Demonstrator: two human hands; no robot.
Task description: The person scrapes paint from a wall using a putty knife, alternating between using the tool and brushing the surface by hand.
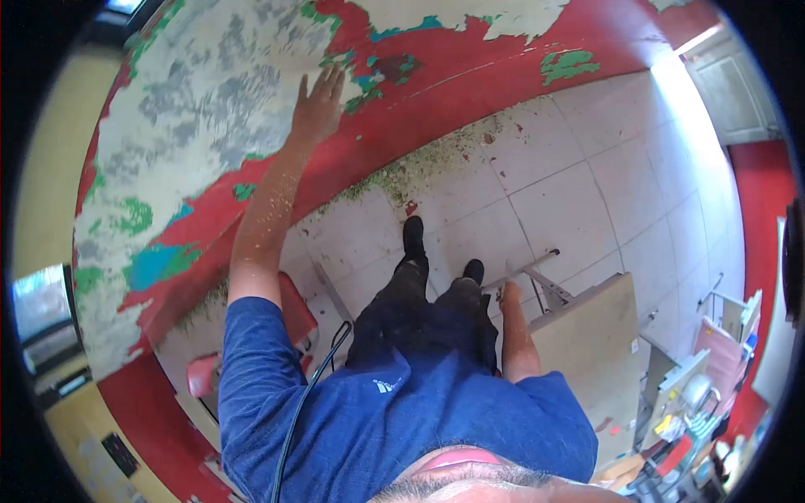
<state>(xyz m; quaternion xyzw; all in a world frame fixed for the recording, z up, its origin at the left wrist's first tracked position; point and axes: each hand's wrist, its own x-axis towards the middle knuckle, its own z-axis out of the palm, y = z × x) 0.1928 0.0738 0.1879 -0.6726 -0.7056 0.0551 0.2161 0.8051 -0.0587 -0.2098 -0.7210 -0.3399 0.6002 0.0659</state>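
Observation:
My left hand (319, 105) is stretched out with its fingers spread against the wall (394, 105), where the paint is peeling. Red paint, green and blue patches and a bare whitish-grey area (210, 92) show around it. Pale specks of dust lie along my left forearm. My right hand (509, 298) hangs low by my right hip, beside a folding table (583, 344). Its fingers look curled, and what they hold, if anything, is too small to make out.
Paint flakes (436, 159) litter the tiled floor (562, 201) along the wall. Red chair parts (298, 314) are at my left. A cluttered rack (696, 394) stands at the right, and a light-coloured door (734, 88) is at the far right.

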